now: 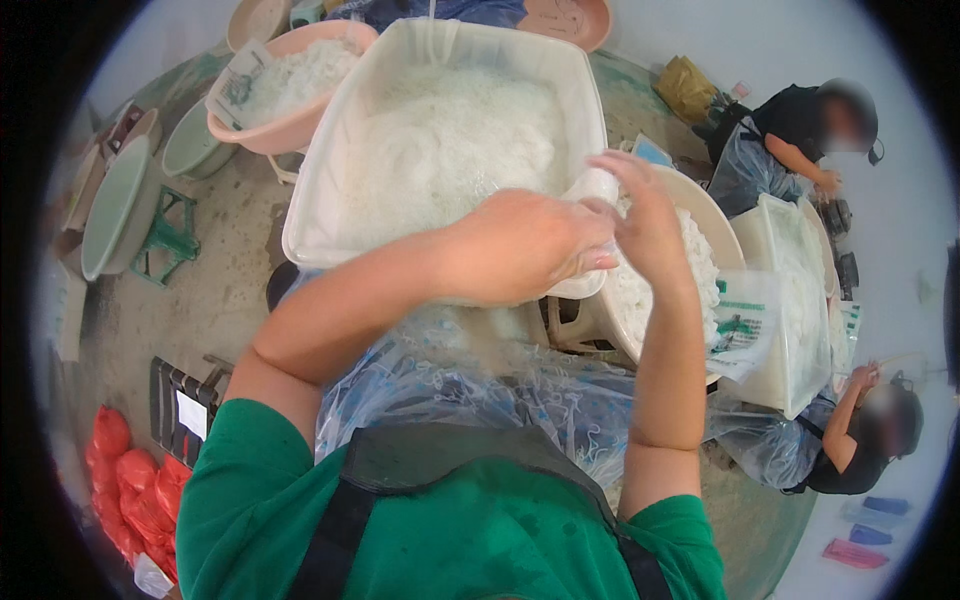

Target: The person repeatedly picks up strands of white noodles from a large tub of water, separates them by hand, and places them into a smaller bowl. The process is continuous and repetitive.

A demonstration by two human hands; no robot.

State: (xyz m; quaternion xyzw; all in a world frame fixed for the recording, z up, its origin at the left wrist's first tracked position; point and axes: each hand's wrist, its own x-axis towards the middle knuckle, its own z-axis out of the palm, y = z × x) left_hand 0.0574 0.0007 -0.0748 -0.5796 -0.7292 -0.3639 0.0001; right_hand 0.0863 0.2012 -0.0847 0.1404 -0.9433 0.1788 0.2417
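Both my hands meet over the right rim of a large white tub (pixel 300 215) full of white, foamy-looking wet material (pixel 455 140). My left hand (pixel 530 245) is closed, its thumb pressed against a smooth white piece (pixel 594 186) that shows beyond its knuckles. From the right, my right hand (pixel 645 205) curves its fingers around the same piece; its fingertips are slightly blurred. What the piece is made of I cannot make out. Below my right hand stands a round beige basin (pixel 715 215) heaped with white clumps (pixel 695 265).
A pink basin (pixel 225 118) with white material stands at the far left. Green basins (pixel 120 215) and a green stool (pixel 170 240) are further left. Red bags (pixel 130 480) lie low at left. Two people (pixel 800 130) sit at right beside another white tub (pixel 765 330).
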